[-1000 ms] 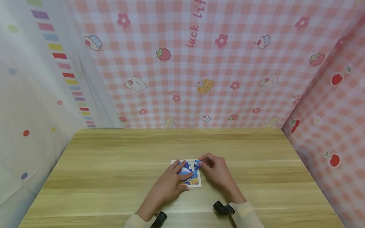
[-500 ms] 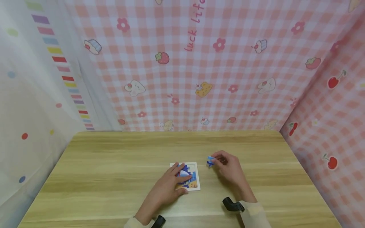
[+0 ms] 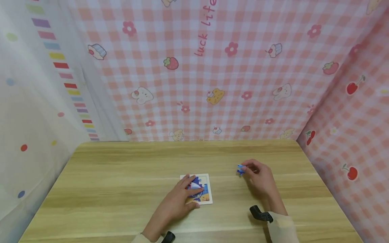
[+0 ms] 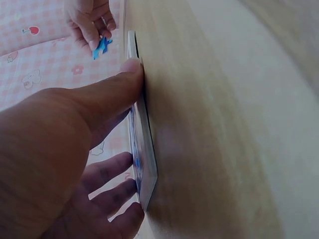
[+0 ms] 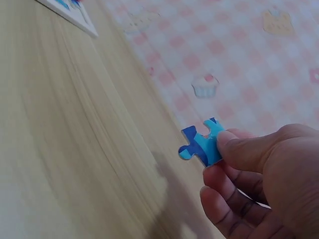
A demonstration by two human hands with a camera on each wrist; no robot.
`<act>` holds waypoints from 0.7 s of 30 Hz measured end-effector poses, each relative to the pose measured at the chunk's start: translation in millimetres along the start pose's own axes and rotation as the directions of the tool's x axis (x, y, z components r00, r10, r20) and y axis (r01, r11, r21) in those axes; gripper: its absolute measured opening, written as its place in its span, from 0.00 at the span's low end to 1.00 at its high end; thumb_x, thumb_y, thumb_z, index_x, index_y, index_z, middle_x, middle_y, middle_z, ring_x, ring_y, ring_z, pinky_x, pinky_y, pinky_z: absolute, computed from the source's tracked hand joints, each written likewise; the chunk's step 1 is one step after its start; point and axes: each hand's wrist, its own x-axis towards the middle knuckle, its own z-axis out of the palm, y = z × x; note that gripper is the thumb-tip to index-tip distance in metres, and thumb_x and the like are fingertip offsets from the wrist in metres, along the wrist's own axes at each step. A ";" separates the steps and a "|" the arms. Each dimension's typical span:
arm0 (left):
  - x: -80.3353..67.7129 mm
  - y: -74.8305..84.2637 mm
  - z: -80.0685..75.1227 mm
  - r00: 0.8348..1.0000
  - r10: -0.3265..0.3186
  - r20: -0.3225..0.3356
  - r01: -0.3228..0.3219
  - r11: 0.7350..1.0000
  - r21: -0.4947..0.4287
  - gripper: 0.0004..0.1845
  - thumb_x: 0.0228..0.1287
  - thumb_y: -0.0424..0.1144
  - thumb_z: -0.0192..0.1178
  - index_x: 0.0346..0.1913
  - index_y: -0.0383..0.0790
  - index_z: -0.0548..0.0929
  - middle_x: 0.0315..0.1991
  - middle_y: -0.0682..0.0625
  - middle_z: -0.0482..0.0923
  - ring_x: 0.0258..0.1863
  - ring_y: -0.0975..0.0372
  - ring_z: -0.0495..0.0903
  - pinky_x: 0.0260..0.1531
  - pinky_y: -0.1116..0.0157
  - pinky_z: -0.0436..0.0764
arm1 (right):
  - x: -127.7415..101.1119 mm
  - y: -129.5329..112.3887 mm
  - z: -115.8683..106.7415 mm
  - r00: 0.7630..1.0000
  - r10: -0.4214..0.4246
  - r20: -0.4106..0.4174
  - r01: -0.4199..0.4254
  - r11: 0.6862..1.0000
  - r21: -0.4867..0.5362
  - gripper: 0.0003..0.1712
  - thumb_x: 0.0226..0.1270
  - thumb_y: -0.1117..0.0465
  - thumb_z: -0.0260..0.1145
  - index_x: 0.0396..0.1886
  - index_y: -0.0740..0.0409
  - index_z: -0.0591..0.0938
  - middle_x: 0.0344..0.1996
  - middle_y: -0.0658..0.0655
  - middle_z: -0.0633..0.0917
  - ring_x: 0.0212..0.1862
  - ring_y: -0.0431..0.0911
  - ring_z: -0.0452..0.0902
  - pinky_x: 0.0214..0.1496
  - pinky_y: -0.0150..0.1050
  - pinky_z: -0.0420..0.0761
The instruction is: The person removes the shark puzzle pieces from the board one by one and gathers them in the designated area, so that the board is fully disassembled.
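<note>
I read "luck life" in pink script on the checked backdrop (image 3: 206, 30). My left hand (image 3: 177, 202) lies flat, fingers straight, pressing the puzzle board (image 3: 204, 192) at mid-table (image 3: 121, 175). My right hand (image 3: 259, 177), well to the right of the board, pinches a blue puzzle piece (image 3: 240, 169) btwn thumb and fingertips, just above the wood.

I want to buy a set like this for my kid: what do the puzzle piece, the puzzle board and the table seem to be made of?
Puzzle piece: probably printed card, thin and flat, matte blue face, pinched in the right hand.
Puzzle board: likely thicker card with a white border; the edge looks layered in the left wrist view, under the left hand.
Table: wood-grain top with a light sheen, possibly laminate.
</note>
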 end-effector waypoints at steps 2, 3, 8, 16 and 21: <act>-0.5 -0.1 -1.0 1.000 -0.001 0.004 0.001 1.000 -0.011 0.28 0.65 0.51 0.69 0.68 0.58 0.80 0.82 0.48 0.57 0.83 0.47 0.50 0.77 0.43 0.62 | -0.4 5.1 -5.4 1.000 0.016 0.002 -0.016 1.000 -0.006 0.09 0.77 0.54 0.64 0.49 0.51 0.86 0.42 0.54 0.88 0.44 0.44 0.81 0.45 0.30 0.80; -0.8 -0.2 -1.4 1.000 -0.001 0.007 0.001 1.000 -0.020 0.28 0.65 0.50 0.69 0.68 0.58 0.80 0.82 0.49 0.56 0.83 0.47 0.50 0.77 0.43 0.62 | -0.5 7.7 -8.0 1.000 0.022 0.002 -0.022 1.000 -0.008 0.09 0.76 0.54 0.64 0.49 0.51 0.86 0.42 0.54 0.89 0.43 0.44 0.81 0.44 0.30 0.80; -2.0 -1.9 -3.8 1.000 -0.006 0.017 0.007 0.999 -0.036 0.29 0.64 0.49 0.70 0.68 0.57 0.80 0.82 0.48 0.55 0.83 0.48 0.50 0.77 0.44 0.63 | -2.1 18.3 -18.7 1.000 0.022 0.001 -0.022 0.999 -0.046 0.09 0.76 0.55 0.65 0.49 0.50 0.87 0.42 0.53 0.89 0.43 0.42 0.81 0.46 0.30 0.79; -0.6 -3.0 -7.1 1.000 -0.006 0.023 0.006 1.000 -0.024 0.29 0.63 0.49 0.71 0.68 0.56 0.80 0.82 0.46 0.55 0.83 0.46 0.51 0.76 0.44 0.65 | -2.1 25.3 -26.8 0.999 -0.024 -0.032 0.019 0.988 -0.154 0.07 0.72 0.60 0.68 0.45 0.55 0.89 0.37 0.54 0.91 0.37 0.36 0.80 0.42 0.29 0.78; -1.3 -1.0 -7.6 1.000 -0.012 0.016 0.012 1.000 -0.014 0.28 0.63 0.49 0.71 0.67 0.55 0.81 0.82 0.43 0.56 0.83 0.44 0.50 0.76 0.42 0.64 | -1.1 28.7 -25.4 0.997 -0.050 -0.054 0.038 0.976 -0.215 0.07 0.71 0.62 0.69 0.44 0.57 0.89 0.34 0.55 0.91 0.35 0.39 0.79 0.39 0.33 0.78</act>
